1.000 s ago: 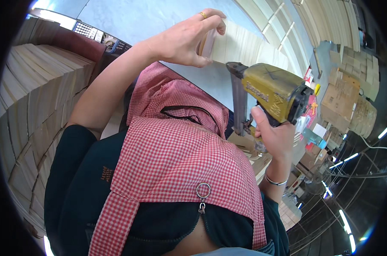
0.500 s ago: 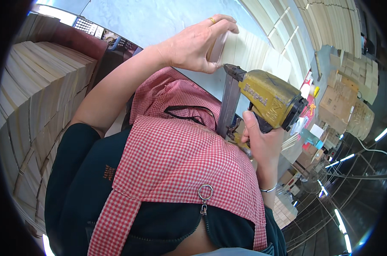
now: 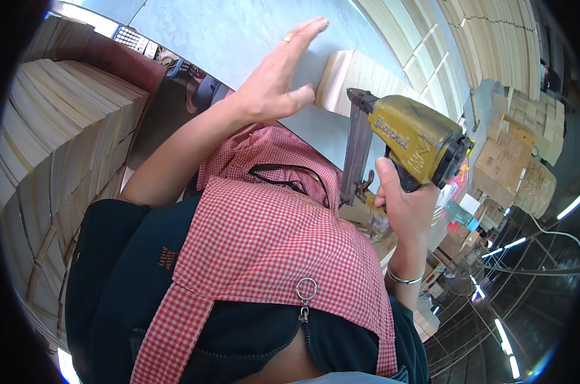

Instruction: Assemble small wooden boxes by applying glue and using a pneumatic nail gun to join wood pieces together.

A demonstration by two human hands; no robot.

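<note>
My right hand (image 3: 405,198) is wrapped round the handle of a yellow and black nail gun (image 3: 413,136). Its dark nose points up and left, close to a pale row of thin wooden pieces (image 3: 367,75) on the grey-blue tabletop (image 3: 239,38). A long grey magazine (image 3: 356,150) runs down from the nose. My left hand (image 3: 280,77) is open and holds nothing, with its fingers stretched out above the tabletop. A small gap parts its thumb from the near end of the wooden row.
Tall stacks of wooden boards (image 3: 60,128) rise at the left. More pale wooden strips (image 3: 494,38) lie at the far right, beyond the row. Cardboard boxes (image 3: 504,153) and a blue-capped bottle (image 3: 461,214) stand to the right.
My left hand has let go of the end of the wooden row and moved left, its fingers opening. The nail gun has shifted slightly right, its nose away from the row's end.
</note>
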